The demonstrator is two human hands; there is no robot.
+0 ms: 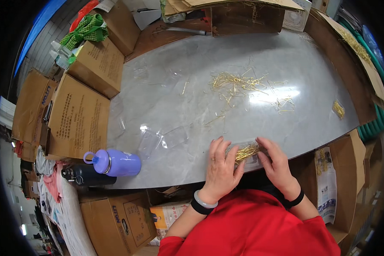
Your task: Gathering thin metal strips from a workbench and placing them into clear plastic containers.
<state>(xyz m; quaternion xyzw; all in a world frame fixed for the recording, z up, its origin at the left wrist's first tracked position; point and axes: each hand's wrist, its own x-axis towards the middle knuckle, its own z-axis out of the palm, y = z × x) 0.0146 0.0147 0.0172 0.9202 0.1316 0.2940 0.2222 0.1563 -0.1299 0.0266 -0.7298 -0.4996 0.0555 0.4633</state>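
A bundle of gold wire hooks (246,152) lies at the near edge of the grey table, over what looks like clear plastic packaging (252,162). My left hand (221,170) rests at the bundle's left end with fingers stretched out and thumb apart. At the other end, my right hand (278,165) has its fingers and thumb spread around the tips of the wires. Both hands seem to touch the bundle from the sides. Farther out sits a loose, tangled heap of gold wire hooks (234,83), with several strays around it.
Clear plastic boxes (162,138) lie left of my hands. A purple bottle (121,163) and a black bottle (91,176) stand at the near left edge. Cardboard boxes (79,115) line the left side. A small hook bundle (338,109) lies far right, beside a cardboard wall (345,64).
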